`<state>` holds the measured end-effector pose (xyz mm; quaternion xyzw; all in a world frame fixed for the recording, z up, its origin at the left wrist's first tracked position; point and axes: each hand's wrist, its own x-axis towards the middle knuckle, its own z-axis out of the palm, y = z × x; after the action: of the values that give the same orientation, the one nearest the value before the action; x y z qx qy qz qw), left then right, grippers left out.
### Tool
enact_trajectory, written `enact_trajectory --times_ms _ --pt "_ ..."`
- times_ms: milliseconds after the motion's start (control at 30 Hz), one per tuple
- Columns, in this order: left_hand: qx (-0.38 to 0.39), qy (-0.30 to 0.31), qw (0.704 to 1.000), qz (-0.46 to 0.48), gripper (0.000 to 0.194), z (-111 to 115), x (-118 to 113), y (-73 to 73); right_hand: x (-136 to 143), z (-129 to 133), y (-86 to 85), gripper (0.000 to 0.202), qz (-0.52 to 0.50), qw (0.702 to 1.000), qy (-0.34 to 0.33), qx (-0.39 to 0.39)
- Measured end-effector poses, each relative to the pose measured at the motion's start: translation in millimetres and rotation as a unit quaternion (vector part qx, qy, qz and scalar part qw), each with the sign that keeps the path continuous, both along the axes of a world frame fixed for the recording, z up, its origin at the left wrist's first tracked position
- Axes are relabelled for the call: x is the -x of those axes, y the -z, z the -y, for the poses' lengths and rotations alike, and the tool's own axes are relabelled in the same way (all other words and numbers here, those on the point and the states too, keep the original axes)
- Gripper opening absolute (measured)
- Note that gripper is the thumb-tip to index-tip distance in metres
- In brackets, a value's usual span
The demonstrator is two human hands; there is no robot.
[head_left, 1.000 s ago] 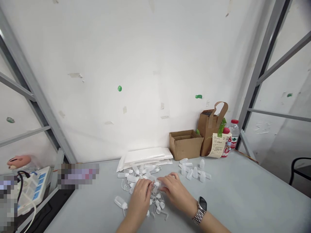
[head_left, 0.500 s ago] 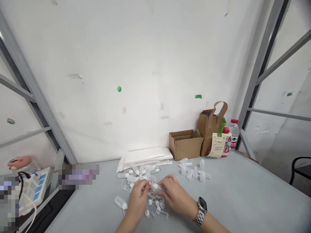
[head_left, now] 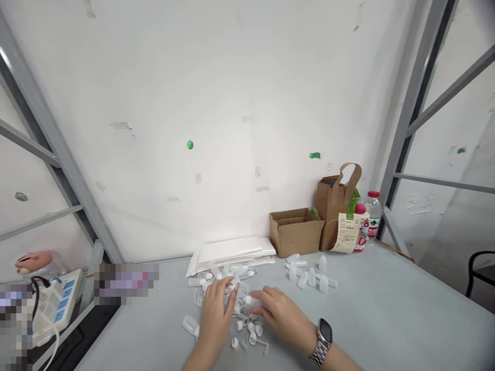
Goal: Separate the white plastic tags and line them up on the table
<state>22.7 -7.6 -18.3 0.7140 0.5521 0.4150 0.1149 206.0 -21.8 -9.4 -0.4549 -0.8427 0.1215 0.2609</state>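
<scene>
My right hand (head_left: 284,312), with a watch at its wrist, grips a small clear plastic bottle (head_left: 254,301) between thumb and fingers. The bottle's white end points left. Over the pile to its left is my left hand (head_left: 218,309), thumb and fingers apart, with nothing seen between them. Under and around both hands lie small bottles with white caps and thin tubes. One clear bottle (head_left: 190,325) rests left of my left wrist, partly behind it. Loose white caps (head_left: 252,337) lie in front, between the wrists.
Several uncapped small bottles (head_left: 311,276) lie to the right. White flat packets (head_left: 232,251) are stacked against the wall. A cardboard box (head_left: 297,238), a brown paper bag (head_left: 328,219) and a red-capped water bottle (head_left: 372,214) stand behind. A power strip (head_left: 64,304) is at far left.
My left hand has moved slightly up and away from the bottle, its thumb and fingers spreading from a pinch. My right hand still holds the bottle in nearly the same place.
</scene>
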Motion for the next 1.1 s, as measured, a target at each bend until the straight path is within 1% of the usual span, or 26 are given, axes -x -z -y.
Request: enact_trajectory --times_ms 100,133,200,300,433,533,633,700,800,933,1000,1067,1100 --pt "0.001 0.101 0.993 -0.057 0.024 5 -5 -2.9 1 -1 4.8 0.03 -0.05 0.999 -0.006 0.02" --pt "0.004 0.126 0.99 -0.07 0.024 6 -7 -3.4 1 -1 5.6 0.03 -0.067 0.997 -0.012 0.024" --pt "0.007 0.147 0.986 -0.083 0.024 8 -9 -3.5 1 0 5.8 0.03 -0.085 0.996 -0.021 0.034" --pt "0.018 0.145 0.986 -0.086 0.025 8 -10 -2.0 0 1 4.6 0.025 -0.084 0.995 -0.025 0.055" --pt "0.047 0.133 0.987 -0.073 0.034 7 -11 1.4 0 3 5.0 0.018 -0.078 0.995 -0.02 0.06" --pt "0.064 0.119 0.99 -0.049 0.037 7 -13 2.9 2 2 5.3 0.02 -0.096 0.994 -0.017 0.052" --pt "0.071 0.113 0.991 -0.03 0.038 7 -13 2.7 3 1 3.4 0.022 -0.129 0.989 -0.024 0.065" --pt "0.071 0.117 0.99 -0.028 0.038 8 -13 2.2 3 0 1.9 0.021 -0.143 0.986 -0.026 0.081" --pt "0.078 0.13 0.988 -0.023 0.038 8 -13 1.8 3 -1 1.3 0.027 -0.147 0.985 -0.017 0.094" --pt "0.109 0.132 0.985 0.011 0.04 8 -14 2.6 2 0 2.4 0.018 -0.182 0.981 -0.024 0.056" --pt "0.124 0.125 0.984 0.033 0.041 8 -15 3.5 2 1 1.9 0.018 -0.202 0.978 -0.033 0.038" --pt "0.125 0.12 0.984 0.044 0.042 8 -15 4.1 2 2 0.5 0.018 -0.214 0.975 -0.029 0.042" --pt "0.119 0.119 0.985 0.044 0.042 8 -15 4.3 2 1 -0.2 0.018 -0.219 0.974 -0.022 0.056"
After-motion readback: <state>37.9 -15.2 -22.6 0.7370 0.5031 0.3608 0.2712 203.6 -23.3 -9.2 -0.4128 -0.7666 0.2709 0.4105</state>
